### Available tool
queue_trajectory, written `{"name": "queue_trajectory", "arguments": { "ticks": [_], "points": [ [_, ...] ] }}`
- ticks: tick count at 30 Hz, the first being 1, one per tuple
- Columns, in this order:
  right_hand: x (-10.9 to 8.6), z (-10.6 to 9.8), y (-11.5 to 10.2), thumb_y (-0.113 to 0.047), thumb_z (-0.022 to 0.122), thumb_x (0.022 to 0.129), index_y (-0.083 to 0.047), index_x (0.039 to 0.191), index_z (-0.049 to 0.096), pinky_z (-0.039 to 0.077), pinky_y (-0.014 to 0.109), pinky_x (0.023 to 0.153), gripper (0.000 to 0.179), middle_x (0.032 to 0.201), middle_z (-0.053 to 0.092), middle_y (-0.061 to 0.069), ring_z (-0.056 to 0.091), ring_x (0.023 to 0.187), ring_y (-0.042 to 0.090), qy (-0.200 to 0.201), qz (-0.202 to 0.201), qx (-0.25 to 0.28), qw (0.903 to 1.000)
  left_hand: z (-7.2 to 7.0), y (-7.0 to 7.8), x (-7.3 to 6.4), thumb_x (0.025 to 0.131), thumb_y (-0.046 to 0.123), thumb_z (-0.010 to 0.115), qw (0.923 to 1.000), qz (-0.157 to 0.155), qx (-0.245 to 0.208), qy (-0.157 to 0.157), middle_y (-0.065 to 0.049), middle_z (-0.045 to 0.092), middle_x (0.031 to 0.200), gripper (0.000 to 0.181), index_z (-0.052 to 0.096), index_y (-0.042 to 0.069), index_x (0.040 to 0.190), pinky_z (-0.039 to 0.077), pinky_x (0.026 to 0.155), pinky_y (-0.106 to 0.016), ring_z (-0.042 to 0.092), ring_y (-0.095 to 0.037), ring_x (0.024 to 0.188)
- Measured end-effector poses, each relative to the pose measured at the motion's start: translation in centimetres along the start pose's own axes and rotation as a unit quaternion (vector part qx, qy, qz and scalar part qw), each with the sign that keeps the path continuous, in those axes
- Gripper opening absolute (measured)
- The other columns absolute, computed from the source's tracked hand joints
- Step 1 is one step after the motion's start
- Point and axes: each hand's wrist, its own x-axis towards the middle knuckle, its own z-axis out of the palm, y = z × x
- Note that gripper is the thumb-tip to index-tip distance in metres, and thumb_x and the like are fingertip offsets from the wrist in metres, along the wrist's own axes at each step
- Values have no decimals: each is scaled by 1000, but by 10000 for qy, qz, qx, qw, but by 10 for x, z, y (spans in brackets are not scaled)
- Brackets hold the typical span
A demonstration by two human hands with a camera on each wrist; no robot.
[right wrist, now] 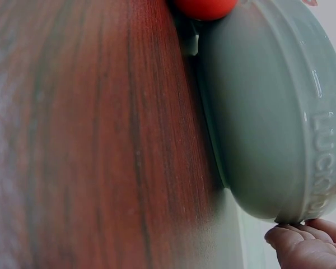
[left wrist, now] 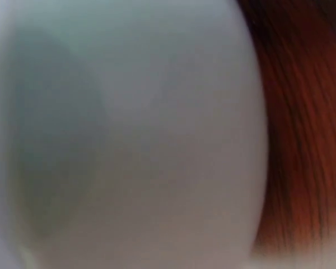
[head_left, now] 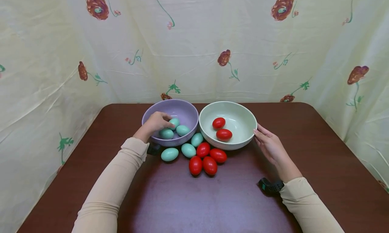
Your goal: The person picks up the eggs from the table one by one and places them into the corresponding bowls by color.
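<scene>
Inside the purple bowl (head_left: pixel 189 138), my left hand (head_left: pixel 155 122) pinches a turquoise egg (head_left: pixel 174 123) between thumb and fingers. Two more turquoise eggs (head_left: pixel 183 130) lie in that bowl beside it. My right hand (head_left: pixel 271 147) holds the right side of the pale green bowl (head_left: pixel 243 120), thumb at the rim and fingers along the outer wall. Two red eggs (head_left: pixel 224 134) rest in this bowl. The right wrist view has its outer wall (right wrist: pixel 257 112) with my right fingers (right wrist: pixel 308 244) against it. A pale, blurred surface fills most of the left wrist view.
Both bowls stand side by side near the far edge of the dark brown table (head_left: pixel 194 206). In front of them lie three turquoise eggs (head_left: pixel 170 154) and several red eggs (head_left: pixel 210 165), close together. A flowered curtain (head_left: pixel 194 40) hangs behind the table.
</scene>
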Motion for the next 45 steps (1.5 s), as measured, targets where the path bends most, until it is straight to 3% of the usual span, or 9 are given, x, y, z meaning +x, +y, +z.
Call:
{"name": "queue_trajectory", "arguments": {
  "ticks": [7,14,19,26,29,35,41,45],
  "points": [
    [-1,0,0,-18,46,106,-1,157,7,11,36,123,67,167,2,12,8,154,23,-17,13,-60,10000,-2,1,-1,90,25,71,9999,9,-139,-63,-18,59,139,54,58,1,136,43,110,-45,51,-33,131],
    [-2,1,-1,-18,47,106,0,157,8,11,36,123,67,167,3,13,9,153,23,-3,-16,-18,10000,-13,4,-11,91,25,70,9967,111,-784,166,-18,57,142,55,55,3,140,41,112,-48,49,-33,134],
    [-1,1,0,-17,46,106,0,157,8,11,35,124,66,167,3,12,9,154,23,-19,-41,-1,10000,-18,5,-30,92,26,70,9939,130,-1060,260,-17,58,141,53,57,3,138,38,115,-49,48,-32,136],
    [-2,0,0,-17,44,106,0,157,8,12,35,123,65,167,4,12,10,153,23,-4,-43,-46,10000,-15,3,-62,91,26,72,9855,352,-1630,300,-15,59,140,51,59,3,135,37,116,-43,52,-28,133],
    [-2,-1,0,-18,46,106,0,157,8,13,35,123,67,167,4,13,11,153,23,-7,-57,-50,10000,-13,2,-73,90,28,74,9825,433,-1784,316,-14,60,140,53,60,4,135,41,112,-34,56,-24,130],
    [-1,-1,1,-18,48,105,0,157,8,12,36,123,68,167,3,13,9,153,23,-22,-55,24,10000,-9,-2,-98,88,32,76,9798,634,-1854,399,-14,63,137,53,62,7,133,46,92,-9,61,-20,124],
    [-2,-1,-1,-18,47,105,-1,157,7,12,35,123,68,167,3,13,10,153,22,-13,-22,21,10000,-1,-10,-119,87,28,78,9754,745,-2046,351,-19,61,137,54,61,4,132,49,90,-10,67,-9,114],
    [-1,-1,-1,-19,45,106,-1,157,6,12,35,123,67,167,3,13,9,153,22,-33,-16,-39,10000,4,-14,-128,87,25,77,9727,715,-2192,265,-20,62,135,54,60,2,133,51,91,-12,68,-15,114]
  ]
}}
